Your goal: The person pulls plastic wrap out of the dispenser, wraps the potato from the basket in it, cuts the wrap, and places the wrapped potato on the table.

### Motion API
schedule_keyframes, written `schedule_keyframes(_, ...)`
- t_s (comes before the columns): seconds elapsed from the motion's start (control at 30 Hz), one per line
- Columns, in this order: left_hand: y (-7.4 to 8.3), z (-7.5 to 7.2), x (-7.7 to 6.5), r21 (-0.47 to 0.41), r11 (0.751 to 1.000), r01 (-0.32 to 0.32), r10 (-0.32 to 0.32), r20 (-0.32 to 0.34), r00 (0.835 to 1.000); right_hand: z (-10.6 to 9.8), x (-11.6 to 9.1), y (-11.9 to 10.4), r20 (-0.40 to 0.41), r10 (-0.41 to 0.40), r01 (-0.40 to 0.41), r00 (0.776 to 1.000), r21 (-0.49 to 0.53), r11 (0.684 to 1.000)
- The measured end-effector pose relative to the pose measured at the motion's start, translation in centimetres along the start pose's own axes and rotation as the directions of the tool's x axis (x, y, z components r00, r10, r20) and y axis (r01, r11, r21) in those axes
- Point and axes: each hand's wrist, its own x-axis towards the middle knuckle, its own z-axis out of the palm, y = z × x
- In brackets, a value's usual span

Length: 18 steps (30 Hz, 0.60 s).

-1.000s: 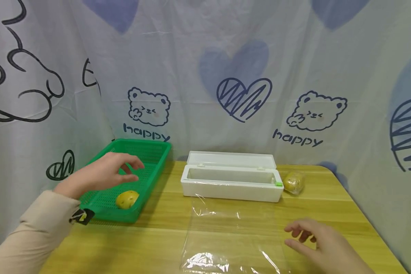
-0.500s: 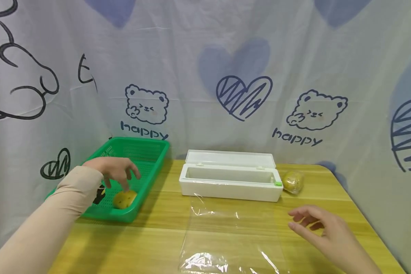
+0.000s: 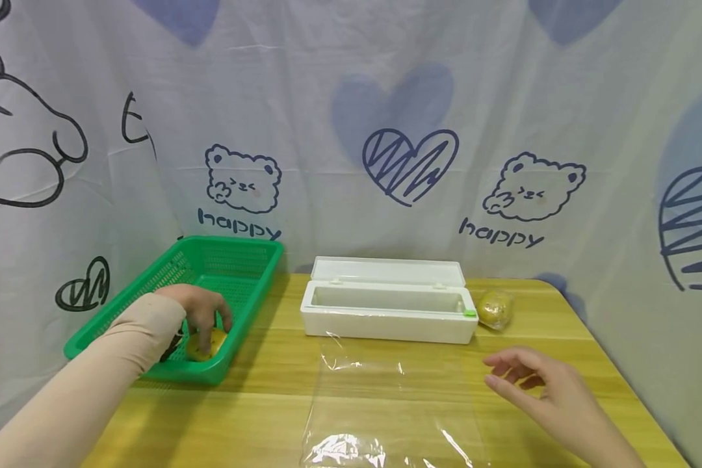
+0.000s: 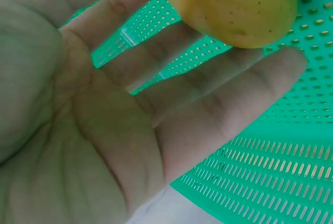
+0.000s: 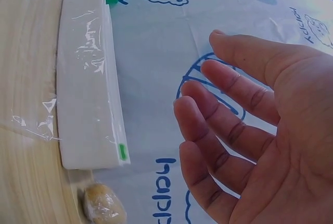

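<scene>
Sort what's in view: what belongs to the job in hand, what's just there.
Likely in the job:
left hand
potato at that hand
green basket
clear film
open white box
wrapped potato
right hand

Likely just there:
printed curtain
wooden table

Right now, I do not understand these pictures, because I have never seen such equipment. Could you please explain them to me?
There is no machine: the left grip and the right grip are a person's bare hands. The wide picture comes from a camera worn on the head; the other two, from one on each wrist. On the wood-patterned table stand a green basket and an open white box; clear film lies in front of the box, and a wrapped potato beside it. The left grip is inside the basket, its fingers at a bare potato; I cannot tell whether they hold it. The right grip is over the table and holds nothing.
</scene>
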Motion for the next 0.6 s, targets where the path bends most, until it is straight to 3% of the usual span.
schedule_keyframes(0.27, -0.7, -0.2, 0.1, -0.048, 0.999, 0.022, -0.026, -0.071, 0.997, 0.0, 0.4, 0.2, 0.033, 0.025, -0.026, 0.999, 0.016, 1.000)
schedule_keyframes(0.5, -1.3, -0.1, 0.2, -0.157, 0.986, 0.056, -0.067, -0.063, 0.996, 0.3, 1.0, 1.1, 0.043, 0.032, -0.034, 0.999, 0.050, 0.998)
schedule_keyframes(0.6, -1.3, -0.1, 0.4, -0.107, 0.992, 0.062, -0.071, -0.080, 0.994, 0.8, 1.4, 1.8, 0.070, 0.042, -0.048, 0.997, 0.083, 0.995)
